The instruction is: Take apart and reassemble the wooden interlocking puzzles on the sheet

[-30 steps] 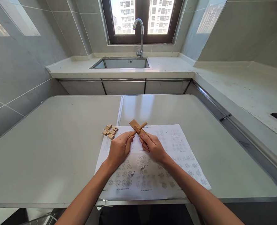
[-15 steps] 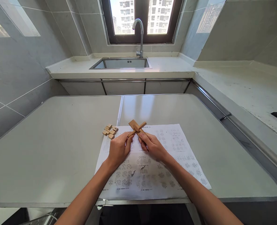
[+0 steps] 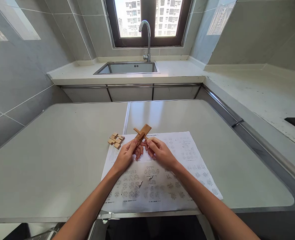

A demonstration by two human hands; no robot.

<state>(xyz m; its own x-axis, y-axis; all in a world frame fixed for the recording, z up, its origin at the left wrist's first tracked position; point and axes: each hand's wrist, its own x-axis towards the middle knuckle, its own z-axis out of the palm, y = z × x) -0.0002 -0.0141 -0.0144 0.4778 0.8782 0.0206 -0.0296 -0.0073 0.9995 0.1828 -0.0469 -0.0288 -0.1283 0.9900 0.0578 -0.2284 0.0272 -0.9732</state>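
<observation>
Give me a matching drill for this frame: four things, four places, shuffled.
Things:
1. crossed wooden pieces
2. pile of wooden blocks
3. printed sheet
4. tap

Places:
A. flat on the table, under the forearms
B. above the sink, below the window
C. on the table at the sheet's far left corner
D. held up between both hands

Pairs: 1-D, 2-C, 3-A, 4-B

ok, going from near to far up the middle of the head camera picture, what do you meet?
Printed sheet → left hand and right hand → crossed wooden pieces held between them → bare table → sink → tap → window.
</observation>
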